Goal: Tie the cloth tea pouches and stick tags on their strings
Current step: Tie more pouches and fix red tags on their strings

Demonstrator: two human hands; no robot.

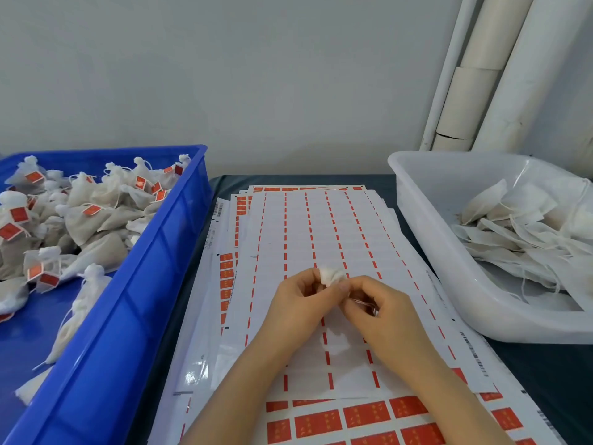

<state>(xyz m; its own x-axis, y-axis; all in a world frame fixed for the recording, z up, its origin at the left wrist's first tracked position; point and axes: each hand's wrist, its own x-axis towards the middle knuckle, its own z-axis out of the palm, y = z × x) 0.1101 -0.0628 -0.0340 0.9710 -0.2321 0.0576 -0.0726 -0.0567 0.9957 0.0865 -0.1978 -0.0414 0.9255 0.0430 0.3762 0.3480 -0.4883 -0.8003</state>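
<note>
**Inspector:** What did the left hand (298,303) have hold of?

**Examiner:** Its fingers were curled and its fingertips pinched a small white cloth pouch (332,276), which was bunched and raised just above the sticker sheets (321,226) at the middle of the counter (545,364).

**Inspector:** And the right hand (382,313)?

**Examiner:** It was likewise curled. Thumb and forefinger met the same pouch from the right, touching the left fingertips. A thin strand (364,304) crossed its bent fingers, but I could not tell whether it was gripped.

**Inspector:** What was recorded of the sheets?

**Examiner:** They lay fanned in a stack. The top one was largely stripped to red dashes, and red tags (365,415) remained on a sheet at the near edge.

**Inspector:** What stood at the sides?

**Examiner:** A blue crate (179,226) stood at the counter's left edge and held tied pouches with red tags (96,203). A white tub (433,239) at the right edge held flat, untied pouches (513,220) with loose strings.
</note>
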